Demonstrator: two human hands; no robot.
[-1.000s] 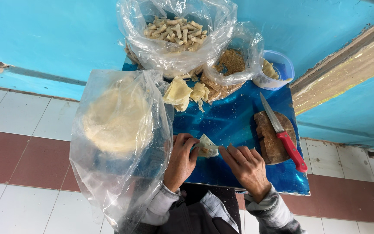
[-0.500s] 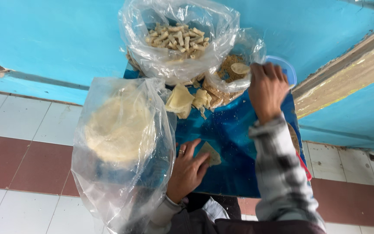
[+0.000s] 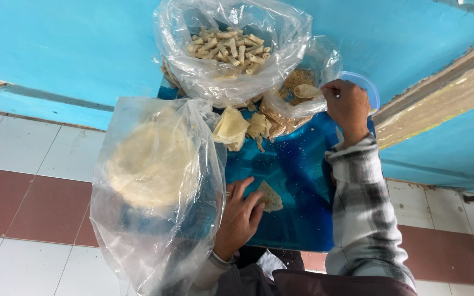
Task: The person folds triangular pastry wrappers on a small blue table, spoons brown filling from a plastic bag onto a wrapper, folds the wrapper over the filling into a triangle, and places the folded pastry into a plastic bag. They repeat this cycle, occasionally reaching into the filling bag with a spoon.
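My left hand (image 3: pixel 239 215) rests flat on a blue board (image 3: pixel 297 164), its fingertips pressing a small triangular piece of pale wrapper (image 3: pixel 270 196). My right hand (image 3: pixel 348 107), in a plaid sleeve, is stretched forward and grips a spoon (image 3: pixel 307 91) whose bowl sits inside a clear bag of brown crumbly filling (image 3: pixel 297 87). Beside that bag lies a small heap of folded pale wrappers (image 3: pixel 241 129).
A large clear bag of round pale wrappers (image 3: pixel 152 159) stands at the left of the board. A second clear bag holds several rolled pieces (image 3: pixel 229 46) at the back. A blue plastic tub (image 3: pixel 370 87) sits behind my right hand. Turquoise wall and tiled floor surround the board.
My right hand left the wrapper near me, reached forward and took the spoon in the filling bag. My left hand stayed on the wrapper piece. The sleeve now hides the knife.
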